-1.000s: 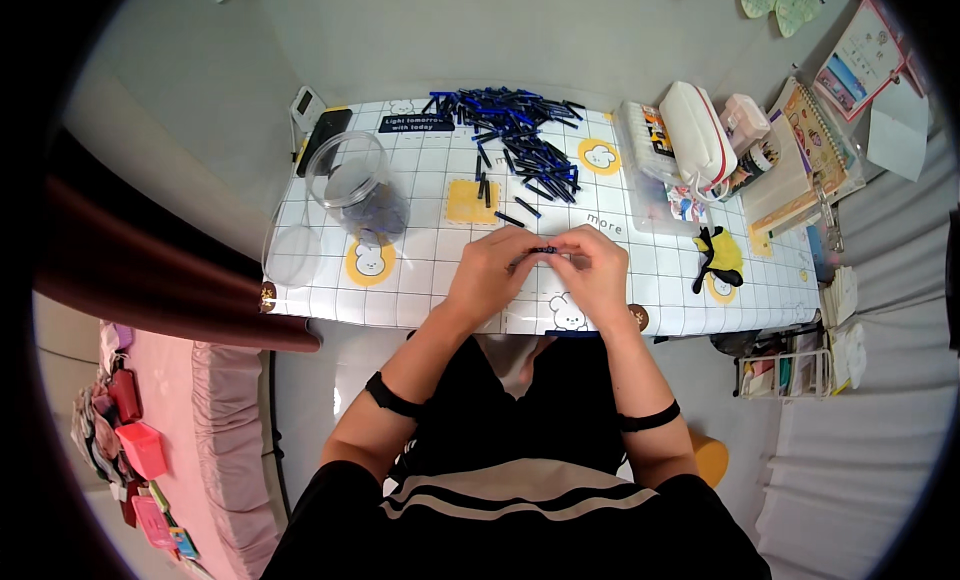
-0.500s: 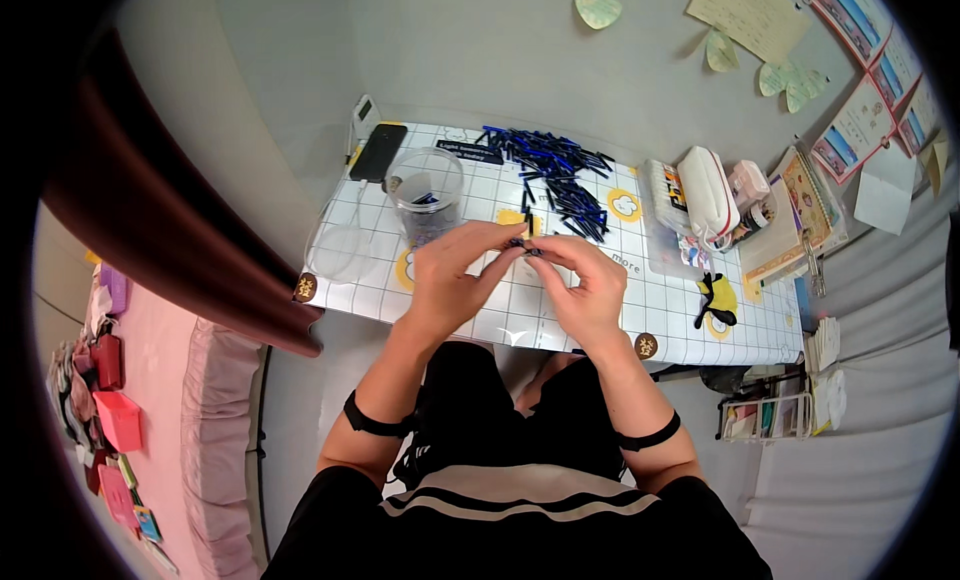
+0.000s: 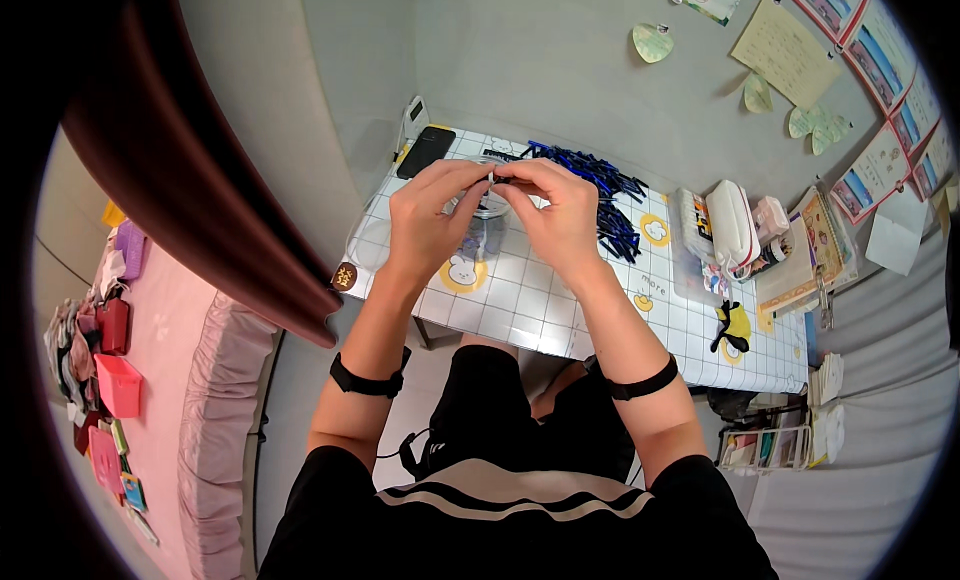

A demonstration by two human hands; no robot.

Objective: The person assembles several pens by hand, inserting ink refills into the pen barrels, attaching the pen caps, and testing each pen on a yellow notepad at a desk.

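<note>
My left hand [image 3: 432, 218] and my right hand [image 3: 556, 212] are raised together above the white gridded table [image 3: 560, 310], fingertips meeting on one small dark pen [image 3: 497, 180] held between them. Right under the hands stands a clear plastic jar [image 3: 484, 230], mostly hidden by my fingers. Behind the hands lies a heap of several dark blue pens [image 3: 595, 185] spread over the table's far side. Each wrist has a black band on it.
A black phone [image 3: 425, 152] lies at the table's far left corner. A white pencil case [image 3: 733, 225], books and small items crowd the right end. A dark red curtain [image 3: 190, 170] hangs at left, over a pink bed [image 3: 150, 380]. Paper notes are on the wall.
Both hands have risen from the table top and shifted left over the jar, still pinched together on the pen. The view has tilted, showing more wall.
</note>
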